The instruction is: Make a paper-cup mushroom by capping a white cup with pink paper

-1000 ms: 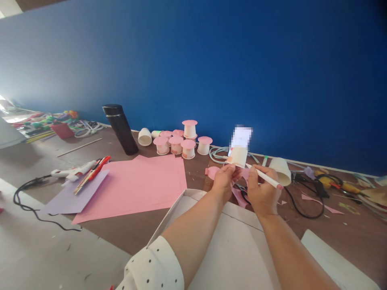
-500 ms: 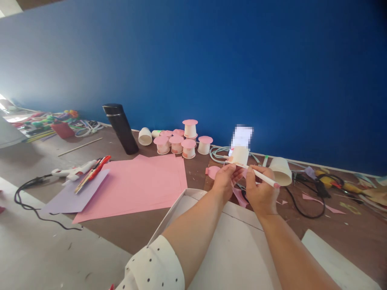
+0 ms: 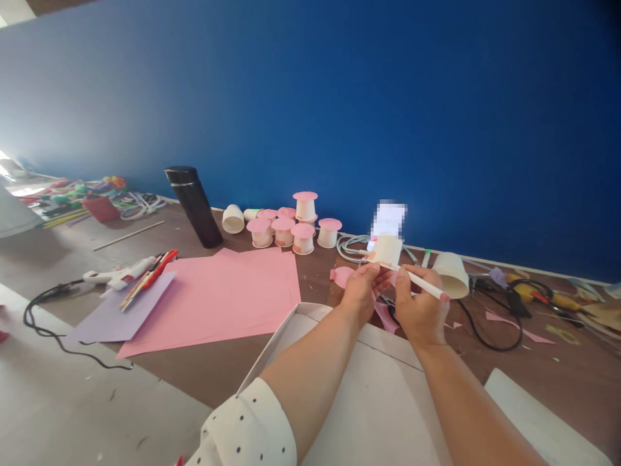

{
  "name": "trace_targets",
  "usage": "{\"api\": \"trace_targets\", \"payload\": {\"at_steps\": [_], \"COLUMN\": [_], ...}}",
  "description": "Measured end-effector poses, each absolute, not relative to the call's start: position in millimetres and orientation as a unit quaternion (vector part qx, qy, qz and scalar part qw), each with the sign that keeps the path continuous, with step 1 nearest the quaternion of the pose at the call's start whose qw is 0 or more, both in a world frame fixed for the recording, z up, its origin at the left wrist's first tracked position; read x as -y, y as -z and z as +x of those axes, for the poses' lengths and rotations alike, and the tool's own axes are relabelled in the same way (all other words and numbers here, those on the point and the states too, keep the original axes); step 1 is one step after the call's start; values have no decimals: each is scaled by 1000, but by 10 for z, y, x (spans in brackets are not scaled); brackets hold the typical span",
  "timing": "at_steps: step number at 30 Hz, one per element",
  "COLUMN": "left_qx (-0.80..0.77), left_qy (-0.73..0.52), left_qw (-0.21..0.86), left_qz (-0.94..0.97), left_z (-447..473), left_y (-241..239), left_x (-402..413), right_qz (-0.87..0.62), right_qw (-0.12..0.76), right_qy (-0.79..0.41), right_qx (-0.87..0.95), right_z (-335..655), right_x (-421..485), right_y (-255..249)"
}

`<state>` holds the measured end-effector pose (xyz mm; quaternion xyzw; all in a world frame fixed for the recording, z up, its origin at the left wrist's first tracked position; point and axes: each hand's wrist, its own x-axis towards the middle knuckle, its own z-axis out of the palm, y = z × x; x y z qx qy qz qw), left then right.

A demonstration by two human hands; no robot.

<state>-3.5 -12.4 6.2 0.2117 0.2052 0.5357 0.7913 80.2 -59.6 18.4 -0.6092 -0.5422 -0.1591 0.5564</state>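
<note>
My left hand [image 3: 363,289] is closed on a white paper cup [image 3: 387,251], its fingers at the cup's lower edge. In my right hand [image 3: 421,307] is a white marker [image 3: 427,286] with a pink end pointing right. The marker's other end meets the cup's lower rim. Behind the cup a lit phone [image 3: 388,220] leans by the blue wall, its screen blurred. Left of my hands lies a pink paper circle [image 3: 343,277]. Right of them a bare paper cup [image 3: 450,275] rests on its side. Several cups topped with pink discs [image 3: 303,238] stand further left.
Pink sheets [image 3: 233,294] lie left, with a lilac sheet, a red cutter [image 3: 150,279] and a white glue gun [image 3: 119,274] partly over them. A black bottle [image 3: 193,207] stands behind. Before me is a white board [image 3: 369,395]; cables and paper scraps lie right.
The cup in my left hand has turned or shifted very slightly to the right. Both hands and the marker stay almost where they were.
</note>
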Motion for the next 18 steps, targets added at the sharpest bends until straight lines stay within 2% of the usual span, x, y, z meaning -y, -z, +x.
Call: {"api": "trace_targets", "payload": {"at_steps": [10,18], "left_qx": [-221,-215], "left_qy": [-538,-533], "left_qw": [799,803], "left_qz": [153,156], "left_z": [-69,-57], "left_y": [-109,-92], "left_x": [134,119], "right_qz": [-602,-607], "right_qw": [587,571], "right_qy": [152,150], "right_qx": [520,533], "right_z": [804,802], "right_x": [604,599], "right_y": [-219,-198]}}
